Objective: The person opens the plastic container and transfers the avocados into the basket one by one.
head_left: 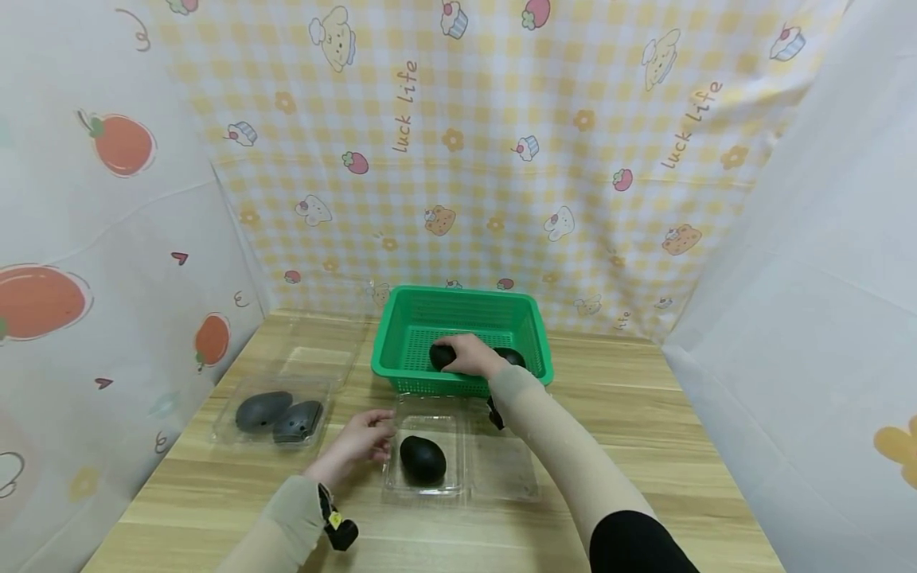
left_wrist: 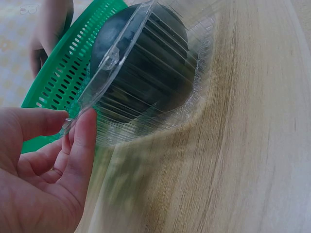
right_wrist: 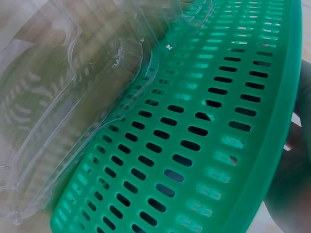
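My left hand (head_left: 356, 443) pinches the left rim of a clear plastic clamshell box (head_left: 430, 422) between thumb and fingers, seen closely in the left wrist view. Inside that box lies one smooth, black, egg-shaped thing (head_left: 423, 460). The box's lid (head_left: 505, 469) lies folded out to the right. Over the near side of a green slotted basket (head_left: 466, 290) reaches my right hand (head_left: 469, 356), its fingers round another black egg-shaped thing (head_left: 442, 356). A similar dark one (head_left: 510, 356) sits in the basket, partly hidden by the wrist. In the right wrist view the basket wall hides most of that hand.
At the left stands another clear box (head_left: 225, 434) holding two dark grey rounded things (head_left: 263, 411). Clear plastic (head_left: 315, 350) extends behind it. The wooden table (head_left: 623, 414) meets a patterned cloth (head_left: 458, 183) at the back, with white cloth on both sides.
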Motion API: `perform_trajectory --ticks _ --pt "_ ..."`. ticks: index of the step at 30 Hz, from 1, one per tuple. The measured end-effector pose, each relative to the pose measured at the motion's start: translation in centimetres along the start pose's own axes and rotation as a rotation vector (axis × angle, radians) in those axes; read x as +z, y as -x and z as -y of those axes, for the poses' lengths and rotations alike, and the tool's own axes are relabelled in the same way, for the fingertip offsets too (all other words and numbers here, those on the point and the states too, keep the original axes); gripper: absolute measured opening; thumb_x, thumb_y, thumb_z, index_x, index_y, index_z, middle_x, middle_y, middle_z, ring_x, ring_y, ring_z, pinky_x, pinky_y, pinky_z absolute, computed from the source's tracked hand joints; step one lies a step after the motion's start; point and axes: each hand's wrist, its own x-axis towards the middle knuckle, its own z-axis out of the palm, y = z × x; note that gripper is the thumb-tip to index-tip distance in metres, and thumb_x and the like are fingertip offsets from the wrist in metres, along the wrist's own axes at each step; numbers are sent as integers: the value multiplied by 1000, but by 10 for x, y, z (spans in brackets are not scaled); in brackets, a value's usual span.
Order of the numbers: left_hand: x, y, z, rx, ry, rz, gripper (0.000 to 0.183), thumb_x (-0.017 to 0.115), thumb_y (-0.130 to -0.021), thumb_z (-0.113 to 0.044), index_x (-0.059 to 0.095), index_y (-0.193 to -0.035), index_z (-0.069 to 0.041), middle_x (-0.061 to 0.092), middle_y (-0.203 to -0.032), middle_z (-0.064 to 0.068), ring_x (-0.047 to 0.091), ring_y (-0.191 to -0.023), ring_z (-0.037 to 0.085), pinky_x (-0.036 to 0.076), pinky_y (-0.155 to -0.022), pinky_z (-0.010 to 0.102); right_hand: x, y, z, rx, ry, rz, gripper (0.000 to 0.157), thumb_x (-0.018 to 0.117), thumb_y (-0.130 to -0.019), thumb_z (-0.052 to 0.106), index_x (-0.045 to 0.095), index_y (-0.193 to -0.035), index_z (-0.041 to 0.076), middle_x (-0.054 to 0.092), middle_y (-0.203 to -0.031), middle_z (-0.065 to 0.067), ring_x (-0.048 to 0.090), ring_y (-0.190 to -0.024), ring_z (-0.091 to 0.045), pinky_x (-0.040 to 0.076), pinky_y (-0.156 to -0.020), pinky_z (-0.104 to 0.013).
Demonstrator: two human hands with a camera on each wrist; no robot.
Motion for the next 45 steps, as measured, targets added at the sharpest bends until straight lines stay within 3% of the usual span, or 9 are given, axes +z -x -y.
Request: perform_trajectory --ticks 21,32,45 --pt "-2 -1 1 -5 7 13 46 51 -83 0 37 -125 10 49 -80 11 50 -57 15 51 -49 29 6 -4 -8 69 -14 72 52 63 -81 24 45 -129 18 45 -128 -1 42 -115 -21 41 -88 -37" --pt "0 3 -3 -14 8 5 45 51 -84 0 37 -126 9 48 -80 12 50 -59 17 51 -52 32 6 -3 -7 113 -33 128 49 61 -83 23 44 -129 25 40 -133 1 36 -121 -21 39 -92 -37" --pt "0 0 1 -16 4 5 44 51 -84 0 38 -125 9 47 -77 9 49 -57 15 50 -51 30 6 -3 -7 130 -60 152 46 60 -84 20 47 -128 20 42 -132 0 37 -120 -22 38 -92 -40"
